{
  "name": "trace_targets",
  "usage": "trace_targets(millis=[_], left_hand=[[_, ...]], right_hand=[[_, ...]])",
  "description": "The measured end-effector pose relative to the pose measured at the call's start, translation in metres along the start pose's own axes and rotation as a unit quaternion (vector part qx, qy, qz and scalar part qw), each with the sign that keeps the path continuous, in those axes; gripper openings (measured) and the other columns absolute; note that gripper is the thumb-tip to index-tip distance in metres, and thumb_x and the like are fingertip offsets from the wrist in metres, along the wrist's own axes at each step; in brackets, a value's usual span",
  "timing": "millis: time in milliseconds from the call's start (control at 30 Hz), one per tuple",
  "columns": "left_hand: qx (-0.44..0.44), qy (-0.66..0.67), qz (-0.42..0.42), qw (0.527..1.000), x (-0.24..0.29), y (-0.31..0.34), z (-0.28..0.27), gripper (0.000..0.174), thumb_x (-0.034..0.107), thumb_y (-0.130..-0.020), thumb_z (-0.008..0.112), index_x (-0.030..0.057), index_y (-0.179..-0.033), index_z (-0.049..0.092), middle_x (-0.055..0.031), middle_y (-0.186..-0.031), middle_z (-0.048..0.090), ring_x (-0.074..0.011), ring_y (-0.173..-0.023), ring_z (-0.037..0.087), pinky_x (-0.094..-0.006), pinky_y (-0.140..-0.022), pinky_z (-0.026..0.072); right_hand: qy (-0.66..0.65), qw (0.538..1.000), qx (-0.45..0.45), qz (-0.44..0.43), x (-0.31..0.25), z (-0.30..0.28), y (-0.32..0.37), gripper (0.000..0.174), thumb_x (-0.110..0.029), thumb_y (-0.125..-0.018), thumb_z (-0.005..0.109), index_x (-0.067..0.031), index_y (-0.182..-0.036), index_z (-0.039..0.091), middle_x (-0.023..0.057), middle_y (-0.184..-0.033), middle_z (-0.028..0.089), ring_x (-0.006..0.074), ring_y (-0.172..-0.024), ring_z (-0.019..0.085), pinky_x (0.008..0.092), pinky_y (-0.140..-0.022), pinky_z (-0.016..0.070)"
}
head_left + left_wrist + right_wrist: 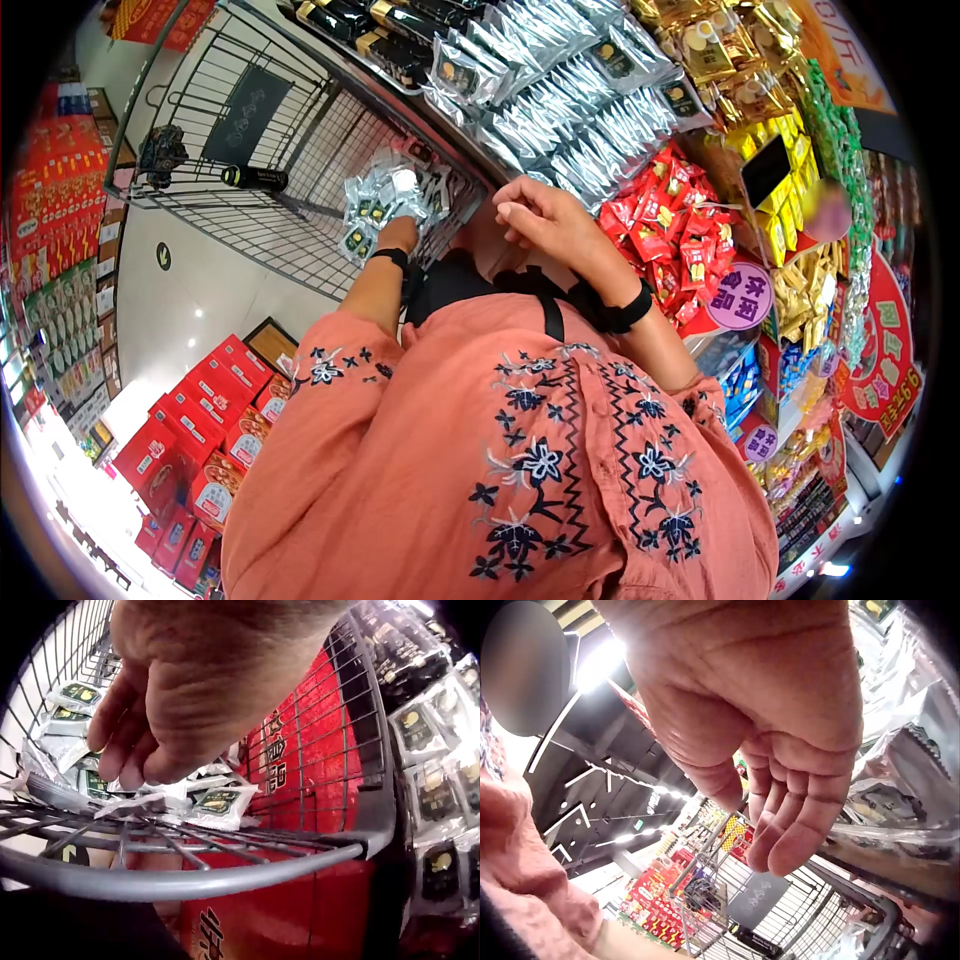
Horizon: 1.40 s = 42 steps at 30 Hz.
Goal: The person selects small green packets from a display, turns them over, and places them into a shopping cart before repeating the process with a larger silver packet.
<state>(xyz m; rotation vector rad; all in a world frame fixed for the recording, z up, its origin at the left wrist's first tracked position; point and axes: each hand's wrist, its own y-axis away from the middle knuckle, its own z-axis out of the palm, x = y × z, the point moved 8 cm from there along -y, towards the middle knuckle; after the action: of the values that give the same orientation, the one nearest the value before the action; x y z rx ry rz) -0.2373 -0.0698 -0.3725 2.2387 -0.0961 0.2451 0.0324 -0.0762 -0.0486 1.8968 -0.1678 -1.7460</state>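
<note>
My left hand (398, 236) reaches down into the shopping cart (187, 883), over a loose pile of silver packets (372, 208) with dark labels. In the left wrist view its fingers hang relaxed right at the packets (221, 804), and no packet shows gripped between them. Beside the display, my right hand (548, 218) hovers with loosely bent fingers and holds nothing. Its palm (772, 682) shows in the right wrist view, with the cart beyond. Rows of matching silver packets (580, 105) stand on the display just past that hand.
A black cylindrical container (255, 179) lies in the cart. Red packets (665, 215), yellow packs (785, 200) and gold packs (725, 50) fill the display on the right. Red boxes (190, 410) are stacked at lower left, and shelves of goods (60, 190) line the left side.
</note>
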Motion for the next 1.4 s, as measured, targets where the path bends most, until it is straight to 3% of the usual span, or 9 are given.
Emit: trace_targets(millis=[300,433,700,767,867,967,1033,1100,1400], left_hand=[[-0.067,0.054,0.027,0.996,-0.012,0.006,0.021,0.070,0.052,-0.084,0.074,-0.0040,-0.125,0.064,-0.0301,-0.124,0.067,-0.0421,-0.120,0.063,-0.0473,-0.102,0.0501],[-0.063,-0.008,0.015,0.998,-0.010,-0.009,0.029,0.053,0.044,-0.086,0.071,-0.0036,-0.110,0.073,-0.0319,-0.115,0.069,-0.0449,-0.115,0.065,-0.0493,-0.099,0.0511],[-0.008,-0.054,-0.001,0.998,-0.019,0.007,0.009,0.039,0.032,-0.092,0.059,-0.0006,-0.108,0.074,-0.0287,-0.115,0.069,-0.0438,-0.112,0.066,-0.0514,-0.097,0.0512],[0.120,-0.115,0.159,0.973,-0.036,-0.002,0.008,0.028,0.021,-0.087,0.059,-0.0022,-0.094,0.073,-0.0232,-0.087,0.074,-0.0402,-0.085,0.073,-0.0488,-0.079,0.0571],[0.070,0.084,0.017,0.994,-0.039,0.045,-0.044,0.041,0.035,-0.094,0.053,-0.0018,-0.085,0.068,-0.0139,-0.071,0.070,-0.0279,-0.056,0.068,-0.0412,-0.059,0.0555],[0.172,0.212,0.046,0.961,-0.068,0.055,-0.074,0.037,0.034,-0.095,0.054,-0.0014,-0.093,0.066,-0.0148,-0.080,0.070,-0.0246,-0.067,0.071,-0.0368,-0.057,0.0552],[0.251,-0.025,0.255,0.934,-0.029,0.104,-0.117,0.023,0.022,-0.093,0.054,0.0004,-0.091,0.062,-0.0179,-0.088,0.065,-0.0377,-0.075,0.064,-0.0420,-0.072,0.0554],[0.193,0.363,0.076,0.908,-0.023,0.131,-0.150,0.026,0.023,-0.095,0.051,0.0004,-0.099,0.062,-0.0096,-0.094,0.065,-0.0185,-0.077,0.067,-0.0332,-0.062,0.0577],[0.274,0.432,0.181,0.840,0.077,0.252,-0.227,0.026,0.021,-0.098,0.050,-0.0028,-0.101,0.061,-0.0097,-0.094,0.063,-0.0163,-0.080,0.063,-0.0329,-0.066,0.0590]], right_hand=[[0.012,1.000,0.018,-0.022,-0.014,-0.011,0.018,0.024,-0.024,-0.101,0.059,-0.0048,-0.114,0.065,0.0019,-0.094,0.068,0.0091,-0.079,0.066,0.0245,-0.068,0.0529],[-0.011,0.999,0.046,-0.025,-0.005,-0.020,0.033,0.022,-0.023,-0.098,0.062,-0.0022,-0.105,0.063,0.0037,-0.080,0.067,0.0110,-0.071,0.065,0.0283,-0.064,0.0524],[-0.038,0.999,0.032,-0.015,0.015,-0.034,0.059,0.024,-0.025,-0.102,0.058,-0.0057,-0.115,0.064,0.0009,-0.097,0.067,0.0082,-0.080,0.065,0.0243,-0.068,0.0530],[-0.046,0.998,0.044,-0.017,0.010,-0.041,0.066,0.024,-0.025,-0.102,0.058,-0.0051,-0.115,0.064,0.0018,-0.096,0.067,0.0087,-0.079,0.065,0.0247,-0.068,0.0532],[-0.052,0.996,0.060,-0.036,0.004,-0.052,0.074,0.025,-0.024,-0.101,0.058,-0.0038,-0.114,0.063,0.0032,-0.096,0.068,0.0097,-0.079,0.066,0.0250,-0.067,0.0534],[-0.064,0.993,0.078,-0.066,-0.001,-0.066,0.082,0.024,-0.023,-0.101,0.058,-0.0025,-0.114,0.063,0.0044,-0.095,0.068,0.0109,-0.079,0.067,0.0253,-0.066,0.0534],[-0.064,0.990,0.084,-0.091,-0.008,-0.075,0.087,0.024,-0.022,-0.101,0.058,-0.0025,-0.114,0.063,0.0044,-0.095,0.067,0.0110,-0.079,0.067,0.0253,-0.065,0.0532],[-0.059,0.988,0.094,-0.107,-0.015,-0.085,0.094,0.023,-0.022,-0.101,0.057,-0.0030,-0.113,0.063,0.0035,-0.094,0.068,0.0108,-0.079,0.067,0.0247,-0.063,0.0524],[-0.054,0.964,0.191,-0.179,-0.018,-0.145,0.172,0.023,-0.023,-0.101,0.059,-0.0025,-0.111,0.063,0.0033,-0.093,0.067,0.0113,-0.079,0.066,0.0268,-0.067,0.0541]])
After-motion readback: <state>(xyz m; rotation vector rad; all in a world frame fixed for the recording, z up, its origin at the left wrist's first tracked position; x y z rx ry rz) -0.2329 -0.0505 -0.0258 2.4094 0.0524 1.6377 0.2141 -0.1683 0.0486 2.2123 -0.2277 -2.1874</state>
